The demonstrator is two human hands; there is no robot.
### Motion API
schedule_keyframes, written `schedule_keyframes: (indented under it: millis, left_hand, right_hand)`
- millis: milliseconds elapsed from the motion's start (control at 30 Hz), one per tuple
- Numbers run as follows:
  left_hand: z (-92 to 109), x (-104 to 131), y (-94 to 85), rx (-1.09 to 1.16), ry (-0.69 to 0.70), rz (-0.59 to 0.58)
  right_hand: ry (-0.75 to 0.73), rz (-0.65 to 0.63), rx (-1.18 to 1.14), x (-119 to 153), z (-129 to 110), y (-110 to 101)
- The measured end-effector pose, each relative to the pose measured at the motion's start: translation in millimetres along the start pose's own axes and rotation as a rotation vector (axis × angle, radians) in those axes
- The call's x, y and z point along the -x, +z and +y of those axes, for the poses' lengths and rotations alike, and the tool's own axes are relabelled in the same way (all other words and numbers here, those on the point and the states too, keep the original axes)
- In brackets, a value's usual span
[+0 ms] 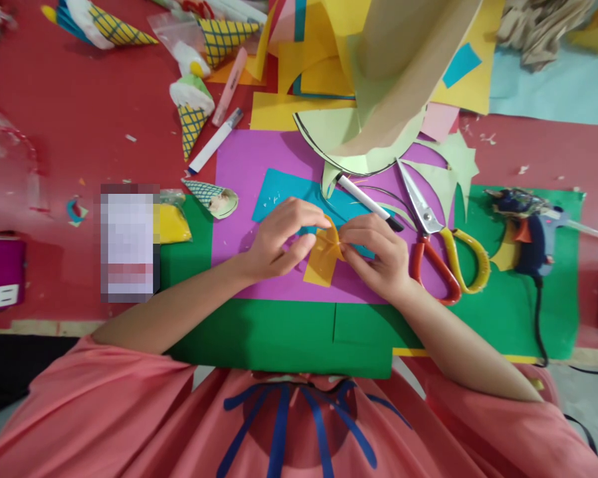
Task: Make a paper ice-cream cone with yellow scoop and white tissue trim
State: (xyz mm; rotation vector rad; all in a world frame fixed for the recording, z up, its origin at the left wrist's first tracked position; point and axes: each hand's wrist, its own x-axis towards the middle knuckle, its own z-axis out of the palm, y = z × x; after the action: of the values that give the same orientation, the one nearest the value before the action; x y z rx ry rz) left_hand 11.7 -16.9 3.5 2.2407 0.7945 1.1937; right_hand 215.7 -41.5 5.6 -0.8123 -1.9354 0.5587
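My right hand [379, 255] is closed, pinching the end of a small curved orange paper strip [332, 229] between thumb and fingers. My left hand [286, 236] is at the strip's other side, its thumb and fingers apart, with the fingertips close to or touching the strip's upper end; which of these I cannot tell. Beneath both hands lies a flat orange-yellow paper piece [319, 269]. It rests partly on a blue sheet [274, 189] and a purple sheet [259, 285]. A white marker with a black end [363, 196] lies just beyond my right hand.
Scissors [428, 232] with red and yellow handles lie right of my right hand. Farther right sits a glue gun [538, 242] on a green sheet [279, 338]. A large pale paper cone shape [393, 86] stands ahead. Small paper cones [192, 116] and markers [216, 139] lie to the left.
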Motion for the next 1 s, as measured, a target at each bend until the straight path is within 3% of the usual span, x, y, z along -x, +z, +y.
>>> schedule_keyframes:
  millis: [67,300,633,1000]
  left_hand:
    - [0.3,-1.1,-1.5,-0.037,-0.003,0.037]
    - [-0.6,-1.6,-0.2,-0.097,0.111,-0.010]
    - [-1.0,-0.6,2.1,-0.089,0.122,0.066]
    - [0.9,-2.2,4.3,0.013,0.135,-0.040]
  right_hand:
    - [-0.015,0.006,0.011,-0.4,0.7,-1.7]
    - [-0.030,0.048,0.048,-2.0,-0.7,-4.1]
    - [-0.007,0.114,0.079,-2.7,-1.1,-5.7]
    - [-0.065,0.039,0.153,0.3,-1.9,-0.9]
